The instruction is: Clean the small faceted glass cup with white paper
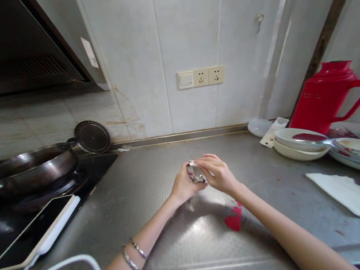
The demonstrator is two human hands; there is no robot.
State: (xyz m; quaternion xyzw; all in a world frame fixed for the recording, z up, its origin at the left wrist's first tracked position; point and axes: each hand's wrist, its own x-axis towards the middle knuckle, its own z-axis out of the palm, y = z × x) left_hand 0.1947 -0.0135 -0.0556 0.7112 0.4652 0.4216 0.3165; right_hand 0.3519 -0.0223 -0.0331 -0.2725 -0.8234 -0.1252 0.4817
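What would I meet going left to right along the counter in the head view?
Dark pan → phone on its white cable → left hand and right hand, both pinching a small shiny packet → stacked white bowls → red thermos jug.

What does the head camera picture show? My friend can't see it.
Two hands, left and right, pinch a small shiny packet above a steel counter. A pan and phone are left; bowls and a red jug are right.
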